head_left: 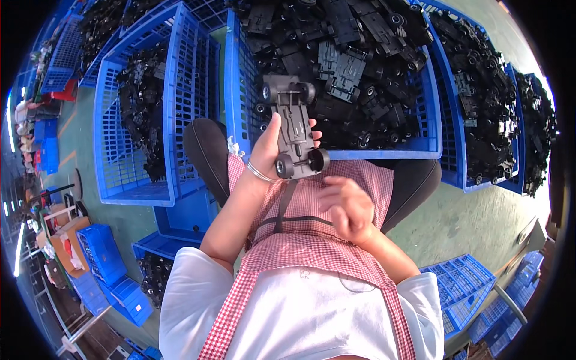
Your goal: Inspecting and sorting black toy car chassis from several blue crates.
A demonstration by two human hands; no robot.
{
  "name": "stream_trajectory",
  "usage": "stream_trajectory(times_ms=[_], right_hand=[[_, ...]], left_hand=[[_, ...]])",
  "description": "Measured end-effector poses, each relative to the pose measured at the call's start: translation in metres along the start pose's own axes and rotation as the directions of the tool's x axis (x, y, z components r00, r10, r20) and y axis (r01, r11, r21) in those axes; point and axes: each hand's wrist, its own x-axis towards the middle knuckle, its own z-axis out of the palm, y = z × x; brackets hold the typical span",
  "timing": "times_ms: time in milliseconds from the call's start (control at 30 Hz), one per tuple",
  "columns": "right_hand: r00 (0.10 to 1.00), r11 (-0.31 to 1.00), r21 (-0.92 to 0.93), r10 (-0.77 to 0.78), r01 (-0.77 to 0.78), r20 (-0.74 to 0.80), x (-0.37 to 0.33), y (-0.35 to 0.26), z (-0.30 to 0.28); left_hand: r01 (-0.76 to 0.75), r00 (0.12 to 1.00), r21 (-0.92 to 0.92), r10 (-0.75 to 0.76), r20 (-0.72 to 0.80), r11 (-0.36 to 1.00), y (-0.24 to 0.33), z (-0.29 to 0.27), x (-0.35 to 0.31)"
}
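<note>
A grey-black toy car chassis (295, 129) with four black wheels is held up in front of the near edge of a blue crate. My left hand (267, 144) is wrapped round it, thumb on its left side and fingertips showing at its right. The chassis stands lengthwise, its wheels at the two ends. Just below and to the right of it, over my apron (300, 207), is my right hand (351, 210). Its fingers are loosely bent and apart from the thumb, slightly blurred, and I see nothing in them.
Ahead of my knees the blue crate (342, 154) is heaped with black toy car chassis (345, 69). More filled blue crates stand at the left (171, 108) and right (453, 129). Another blue crate (462, 288) sits at the lower right, and blue boxes (102, 252) at the lower left.
</note>
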Motion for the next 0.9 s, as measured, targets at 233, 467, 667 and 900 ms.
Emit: stream_trajectory(times_ms=[233, 467, 667, 900], right_hand=[[0.949, 0.947, -0.091, 0.298, -0.307, -0.104, 0.006, 0.004, -0.016], [0.898, 0.937, -0.305, 0.02, -0.17, -0.44, 0.053, 0.032, -0.018], [0.959, 0.967, -0.141, 0.177, -0.21, -0.22, 0.034, 0.019, -0.031], [0.716, 0.689, 0.358, 0.694, -0.63, -0.075, -0.005, 0.042, -0.001]], left_hand=[[0.022, 0.995, -0.066, -0.016, 0.094, 0.998, -0.004, -0.001, -0.006], [0.154, 0.954, 0.188, -0.196, 0.227, 0.97, -0.006, 0.004, -0.018], [0.274, 0.947, 0.075, -0.282, 0.152, 0.959, -0.009, -0.007, -0.028], [0.173, 0.983, 0.153, -0.162, -0.083, 0.973, -0.032, -0.012, -0.002]])
